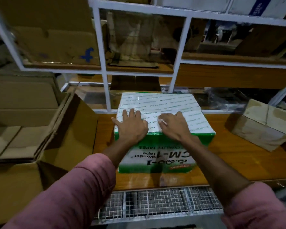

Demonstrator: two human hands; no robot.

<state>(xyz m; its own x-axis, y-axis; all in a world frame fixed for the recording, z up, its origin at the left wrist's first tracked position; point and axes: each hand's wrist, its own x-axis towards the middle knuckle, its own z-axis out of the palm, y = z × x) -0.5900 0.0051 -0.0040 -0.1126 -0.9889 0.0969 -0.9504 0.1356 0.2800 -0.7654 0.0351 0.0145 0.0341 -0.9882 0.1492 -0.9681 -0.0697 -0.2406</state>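
- The left hand (130, 125) lies palm down on the top of the green and white carton (163, 156), fingers straight and spread; it is open and grips nothing.
- The right hand (174, 124) lies palm down just beside it on the same top, its fingers a little bent.
- A small white thing (162, 121) shows at the thumb side of the right hand; I cannot tell what it is, whether the hand pinches it, or so whether that hand is open or closed.
- The two hands are close together but apart, both near the carton's near top edge.
- The carton stands about midway along the wooden worktop (238, 164), its far end reaching the worktop's far edge under the white rack frame (106, 96).
- Its top is covered in white tape with green print; the near face bears large upside-down lettering.
- A small brown box (261, 129) sits toward the worktop's far right corner, well apart from the carton.
- An open cardboard box (26, 126) stands off the worktop's left edge.
- A wire mesh (155, 202) runs below the worktop's near edge.
- Pink sleeves (76, 192) cover both arms, pushed back from the forearms.
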